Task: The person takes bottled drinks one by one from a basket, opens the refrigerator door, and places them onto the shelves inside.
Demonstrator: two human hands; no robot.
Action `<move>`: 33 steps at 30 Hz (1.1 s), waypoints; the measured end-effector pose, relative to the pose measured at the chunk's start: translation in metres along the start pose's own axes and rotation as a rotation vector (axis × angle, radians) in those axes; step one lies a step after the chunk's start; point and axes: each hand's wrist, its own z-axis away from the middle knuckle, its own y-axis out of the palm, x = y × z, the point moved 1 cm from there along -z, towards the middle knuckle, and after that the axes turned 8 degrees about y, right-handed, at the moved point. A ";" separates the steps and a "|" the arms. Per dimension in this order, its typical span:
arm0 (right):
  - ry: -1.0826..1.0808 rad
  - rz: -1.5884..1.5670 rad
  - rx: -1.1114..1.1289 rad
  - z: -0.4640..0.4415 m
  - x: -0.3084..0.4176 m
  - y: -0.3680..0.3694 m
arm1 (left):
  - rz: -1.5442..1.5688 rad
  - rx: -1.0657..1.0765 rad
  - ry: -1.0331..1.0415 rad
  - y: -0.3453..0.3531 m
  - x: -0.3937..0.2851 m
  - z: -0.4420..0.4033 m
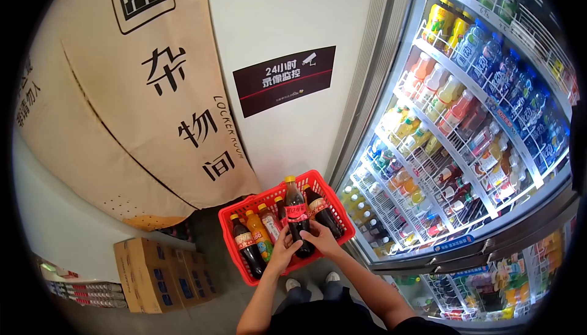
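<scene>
Both my hands hold a cola bottle (296,211) with a yellow cap and a pink-red label, upright over the basket. My left hand (285,251) grips its lower left side, and my right hand (323,241) closes on its lower right side. Below and around it is a red plastic basket (347,220) with slotted walls. Inside, to the left, stand a dark cola bottle (247,247), an orange drink bottle (259,237) and a bottle with a pale label (270,223). Another dark bottle (324,214) leans at the right; one more is partly hidden behind the held bottle.
On the right, a lit drinks fridge (477,157) holds rows of bottles on wire shelves, its door open. A beige curtain (140,145) hangs at the left. Cardboard boxes (143,277) stand on the floor at lower left. A white wall panel (287,17) bears a dark sign (284,81).
</scene>
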 end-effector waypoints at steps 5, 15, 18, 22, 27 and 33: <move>-0.066 -0.057 -0.126 0.014 -0.009 0.008 | 0.121 -0.032 -0.101 -0.007 0.007 -0.004; -0.189 -0.148 -0.304 0.084 0.016 0.006 | -0.015 0.188 -0.053 0.049 -0.016 -0.004; -0.225 -0.154 -0.362 0.108 0.015 -0.007 | 0.012 0.293 -0.100 0.075 -0.019 0.002; -0.308 -0.150 -0.417 0.161 0.016 -0.017 | -0.025 0.412 -0.143 0.116 -0.024 0.027; -0.423 -0.188 -0.497 0.239 -0.003 -0.037 | -0.107 0.607 -0.143 0.166 -0.007 0.069; -0.441 -0.161 -0.753 0.339 -0.061 -0.037 | -0.184 0.776 -0.292 0.217 0.026 0.148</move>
